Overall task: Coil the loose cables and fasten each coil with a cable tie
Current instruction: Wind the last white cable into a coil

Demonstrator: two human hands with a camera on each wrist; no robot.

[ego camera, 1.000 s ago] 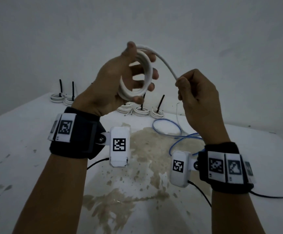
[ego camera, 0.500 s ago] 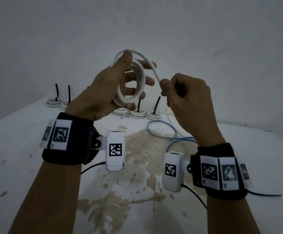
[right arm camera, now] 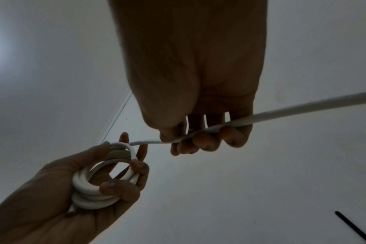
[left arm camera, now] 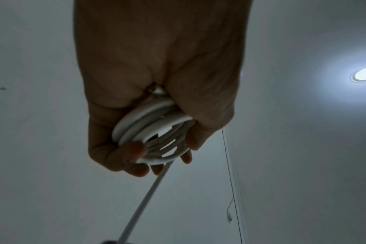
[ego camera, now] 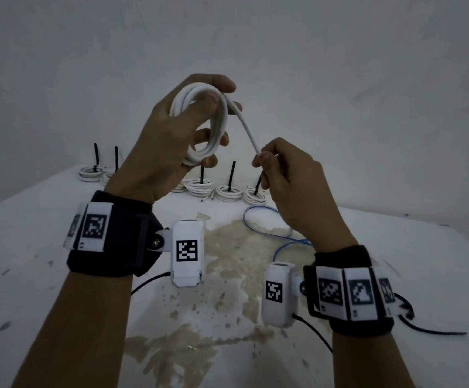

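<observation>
My left hand [ego camera: 191, 127] [left arm camera: 148, 148] [right arm camera: 107, 181] holds a white cable coil [ego camera: 213, 130] [left arm camera: 155, 132] [right arm camera: 98, 186] of several loops up in the air, thumb on top and fingers curled through the loops. A loose strand of the white cable [ego camera: 244, 127] [right arm camera: 282, 112] [left arm camera: 142, 203] runs from the coil down to my right hand [ego camera: 267, 161] [right arm camera: 198, 138]. That hand pinches the strand between thumb and curled fingers, lower and to the right of the coil. The strand's far end is hidden behind the right hand.
Several finished white coils with black cable ties [ego camera: 229, 191] sticking up stand in a row along the far edge of the white, stained table [ego camera: 45, 275]. A loose blue cable [ego camera: 267, 233] lies on the table beneath my right hand.
My right hand has slid down the strand and lower, while the left hand has turned the coil, adding another loop. Both hands sit slightly closer together than a second ago.
</observation>
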